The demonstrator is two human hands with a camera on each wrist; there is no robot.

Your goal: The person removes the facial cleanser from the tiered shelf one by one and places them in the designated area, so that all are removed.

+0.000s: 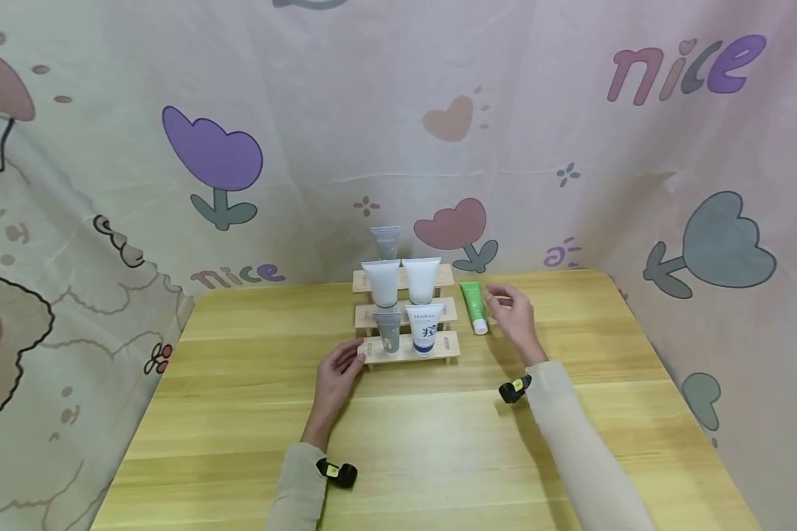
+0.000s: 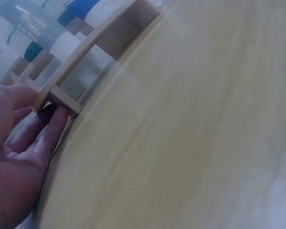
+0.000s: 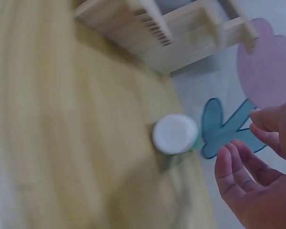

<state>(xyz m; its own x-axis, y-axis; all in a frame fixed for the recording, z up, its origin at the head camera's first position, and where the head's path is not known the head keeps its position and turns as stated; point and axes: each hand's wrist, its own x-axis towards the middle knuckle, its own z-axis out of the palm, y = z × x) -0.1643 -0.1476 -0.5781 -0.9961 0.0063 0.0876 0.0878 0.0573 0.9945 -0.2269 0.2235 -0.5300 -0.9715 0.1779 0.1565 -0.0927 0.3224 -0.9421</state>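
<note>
A three-step wooden display rack (image 1: 409, 356) stands at the back of the table with several squeeze tubes upright on it. My left hand (image 1: 336, 371) pinches the left end of its lowest step; in the left wrist view the thumb lies on the board and fingers (image 2: 52, 131) reach beneath it. To the right of the rack a green tube (image 1: 474, 304) lies on the table, its white cap (image 3: 175, 134) towards me. My right hand (image 1: 513, 317) hovers just right of that tube, fingers loosely bent and holding nothing.
On the lowest step stand a grey tube (image 1: 389, 332) and a white-and-blue tube (image 1: 424, 324). Two white tubes (image 1: 381, 282) are behind them, and another grey tube (image 1: 386, 241) is at the top. A patterned curtain (image 1: 332, 162) hangs along the table's back edge.
</note>
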